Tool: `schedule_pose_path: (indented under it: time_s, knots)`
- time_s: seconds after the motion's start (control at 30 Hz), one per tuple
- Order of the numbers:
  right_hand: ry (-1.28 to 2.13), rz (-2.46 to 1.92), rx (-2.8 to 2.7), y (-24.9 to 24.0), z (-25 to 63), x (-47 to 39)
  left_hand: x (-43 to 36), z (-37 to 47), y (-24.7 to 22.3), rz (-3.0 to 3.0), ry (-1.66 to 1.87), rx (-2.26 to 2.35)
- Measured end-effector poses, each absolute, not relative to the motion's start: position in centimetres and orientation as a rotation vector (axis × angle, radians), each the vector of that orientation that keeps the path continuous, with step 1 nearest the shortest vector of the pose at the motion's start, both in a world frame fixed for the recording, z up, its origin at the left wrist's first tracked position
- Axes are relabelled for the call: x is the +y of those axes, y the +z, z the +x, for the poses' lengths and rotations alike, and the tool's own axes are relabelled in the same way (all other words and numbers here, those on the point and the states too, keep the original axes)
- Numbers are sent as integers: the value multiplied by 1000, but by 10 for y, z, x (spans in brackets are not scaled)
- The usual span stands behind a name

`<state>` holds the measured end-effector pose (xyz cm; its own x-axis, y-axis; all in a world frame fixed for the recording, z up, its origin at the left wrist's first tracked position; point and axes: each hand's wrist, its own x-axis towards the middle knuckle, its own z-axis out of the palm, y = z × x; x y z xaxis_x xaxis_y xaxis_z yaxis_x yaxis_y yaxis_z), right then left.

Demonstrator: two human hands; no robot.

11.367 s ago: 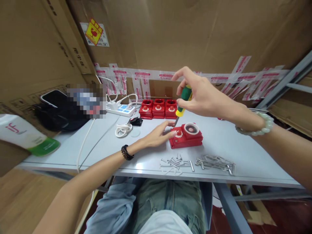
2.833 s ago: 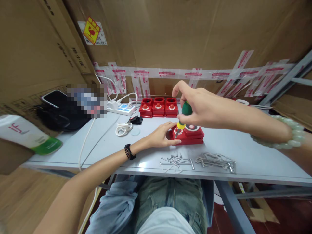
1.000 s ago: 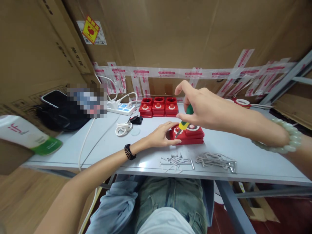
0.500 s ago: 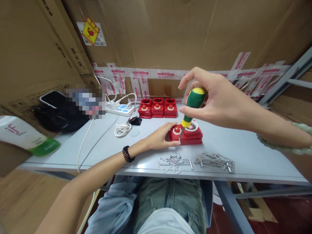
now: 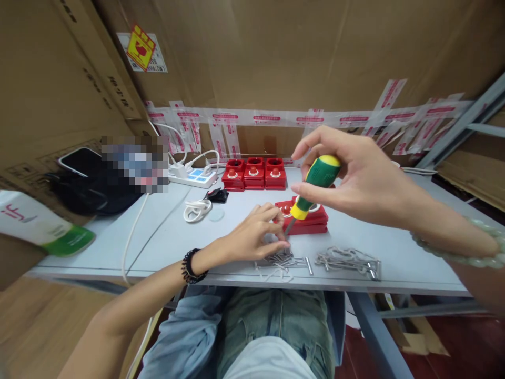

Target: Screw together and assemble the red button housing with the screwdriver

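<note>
While the right hand (image 5: 355, 173) clasps the screwdriver (image 5: 311, 187), the left grip (image 5: 252, 239) seemingly pinches screws (image 5: 282, 259).

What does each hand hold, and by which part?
The right hand holds the screwdriver by its green handle. The left hand pinches at the screws; a hold cannot be told.

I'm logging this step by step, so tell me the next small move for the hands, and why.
Probably the left hand should pinch one screw from the screw pile and carry it to the red unit. Its fingertips are down at the pile, while the right hand holds the screwdriver lifted and tilted, tip off the unit. Whether a screw is already pinched cannot be told.
</note>
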<state>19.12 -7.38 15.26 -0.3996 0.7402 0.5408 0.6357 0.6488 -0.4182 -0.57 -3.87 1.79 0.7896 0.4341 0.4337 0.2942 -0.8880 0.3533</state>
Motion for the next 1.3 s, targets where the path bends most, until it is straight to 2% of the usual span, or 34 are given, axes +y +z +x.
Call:
schedule_pose_path:
  time_s: [0.13,0.33,0.63,1.0,1.3]
  knots:
    - [85,-1058,-2004,153,205,-69,-43,-4,20,2753,593,536]
    - [-13,-1010,-1683,139,232,-46,-34,-23,37,2667,633,758]
    - [-326,-935,-1293,107,271,1,-27,-19,19,2799,299,941]
    - [-14,-1028,-1370,94,266,-2,-27,-23,21,2673,259,820]
    - [-91,-1112,-1499,95,266,-8,-42,-26,42,2396,107,623]
